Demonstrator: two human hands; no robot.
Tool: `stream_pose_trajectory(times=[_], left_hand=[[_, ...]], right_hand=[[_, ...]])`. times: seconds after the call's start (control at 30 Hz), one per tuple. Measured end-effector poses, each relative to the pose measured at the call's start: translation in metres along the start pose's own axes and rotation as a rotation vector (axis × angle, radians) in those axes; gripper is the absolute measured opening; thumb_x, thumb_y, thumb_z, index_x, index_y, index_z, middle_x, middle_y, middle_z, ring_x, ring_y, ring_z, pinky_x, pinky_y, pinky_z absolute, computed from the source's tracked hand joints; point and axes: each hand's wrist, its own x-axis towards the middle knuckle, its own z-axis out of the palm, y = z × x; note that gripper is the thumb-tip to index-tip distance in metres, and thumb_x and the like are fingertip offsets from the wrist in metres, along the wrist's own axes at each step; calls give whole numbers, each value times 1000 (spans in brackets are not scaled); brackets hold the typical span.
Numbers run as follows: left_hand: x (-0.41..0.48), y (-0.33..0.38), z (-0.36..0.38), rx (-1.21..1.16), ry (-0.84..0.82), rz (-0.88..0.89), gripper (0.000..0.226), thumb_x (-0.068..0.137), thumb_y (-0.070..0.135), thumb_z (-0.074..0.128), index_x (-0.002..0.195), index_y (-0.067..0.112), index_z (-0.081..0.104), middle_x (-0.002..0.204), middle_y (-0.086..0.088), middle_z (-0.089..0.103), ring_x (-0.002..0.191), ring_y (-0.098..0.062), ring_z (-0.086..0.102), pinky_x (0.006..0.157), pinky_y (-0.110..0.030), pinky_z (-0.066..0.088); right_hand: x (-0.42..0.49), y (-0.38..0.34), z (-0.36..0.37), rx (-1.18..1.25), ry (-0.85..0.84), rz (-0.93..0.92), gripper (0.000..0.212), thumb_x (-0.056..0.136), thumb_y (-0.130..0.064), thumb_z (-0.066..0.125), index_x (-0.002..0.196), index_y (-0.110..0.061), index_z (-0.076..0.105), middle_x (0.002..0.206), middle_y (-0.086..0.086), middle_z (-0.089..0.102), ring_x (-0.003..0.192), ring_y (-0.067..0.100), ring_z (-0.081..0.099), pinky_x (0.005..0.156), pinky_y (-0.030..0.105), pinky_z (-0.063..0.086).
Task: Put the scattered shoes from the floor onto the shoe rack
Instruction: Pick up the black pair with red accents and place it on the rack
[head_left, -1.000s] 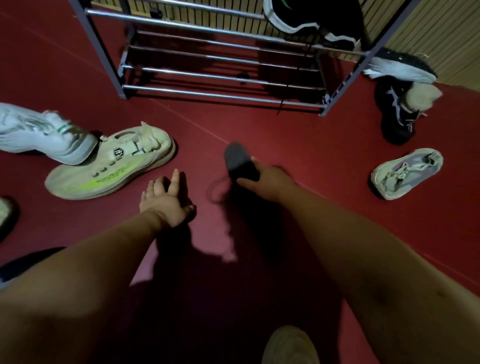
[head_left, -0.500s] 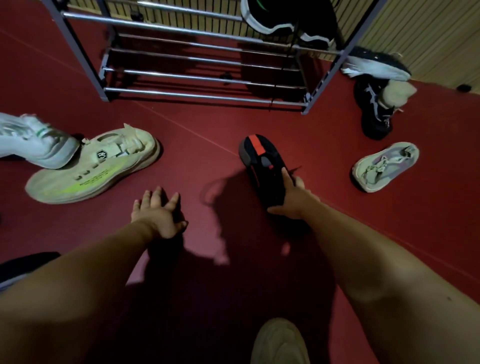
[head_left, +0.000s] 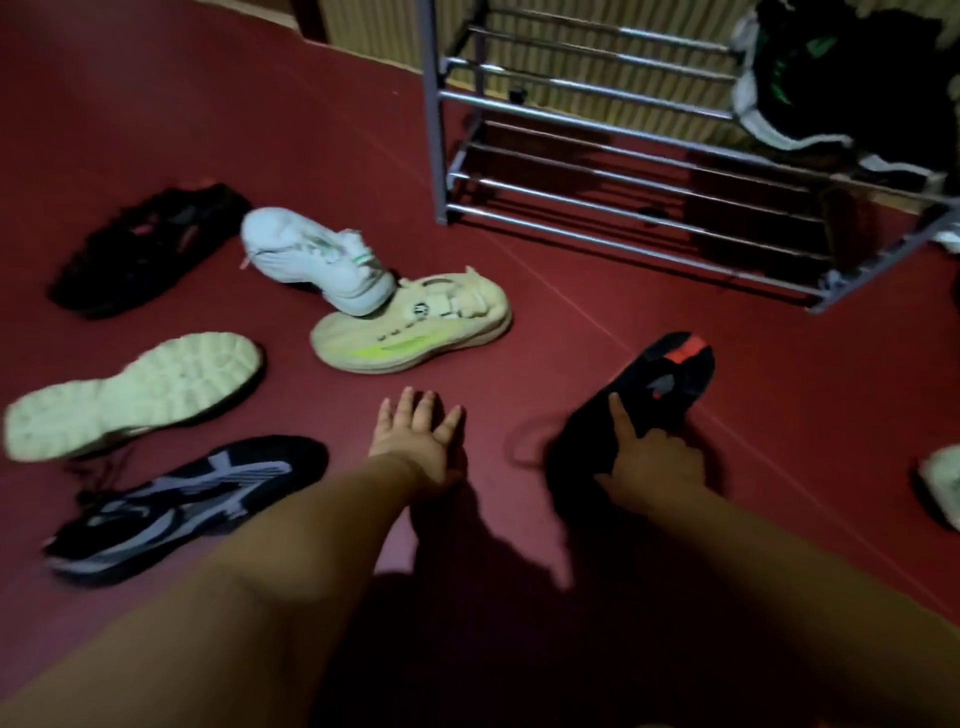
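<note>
Right hand (head_left: 649, 465) grips black shoe (head_left: 670, 384), on floor (head_left: 571, 322) near rack (head_left: 434, 130) | left hand (head_left: 415, 441) spread flat on floor | should hold mid-shoe, lift level, set sole across rack bars

The metal shoe rack (head_left: 623, 156) is standing at the far right, carrying a dark shoe with white trim (head_left: 810, 88) on its upper rails. On the floor (head_left: 311, 130), the right hand (head_left: 649, 462) is gripping a black shoe with a red patch (head_left: 670, 384) by its near end. To the left, a white sneaker (head_left: 317, 260) is leaning on a cream shoe with a neon stripe (head_left: 410, 332). Further left, a black shoe (head_left: 140, 244), a pale shoe turned sole-up (head_left: 135, 395) and a black-and-grey sneaker (head_left: 182, 504) are lying apart.
</note>
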Motion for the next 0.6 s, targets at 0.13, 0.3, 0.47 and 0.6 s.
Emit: stream_pose_trajectory(times=[0.13,0.3,0.47,0.6], left_hand=[[-14,-33,6,27,30,-77,82,90,56,41,149,32,-10,157,-11,-18,141,-36,-23,113,-54,-13],[-30,-87,7,20,48,-232,83,91,55,40,148,31,-15,156,-11,-22,140,-35,-26,113,-55,-12],[-31,-134,-17,-10,95,-358,84,92,54,41,148,30,-15,156,-10,-21,141,-33,-24,114,-54,-11],[-14,-154,-42,-129,149,-397,86,91,54,44,148,30,-16,156,-10,-19,141,-34,-23,114,-53,-11]], right_hand=[[11,-40,-35,-92,155,-180,87,92,-46,48,148,-31,-16,136,13,42,118,30,46,95,41,38],[24,-110,-54,-120,163,-420,88,88,-50,52,147,-37,-12,154,5,15,143,28,13,113,47,19],[28,-148,-86,-174,213,-545,85,90,-44,51,148,-37,-12,159,6,-5,145,31,-9,116,51,5],[33,-179,-107,-169,200,-553,82,91,-38,50,148,-36,-8,159,5,-7,145,32,-11,115,52,5]])
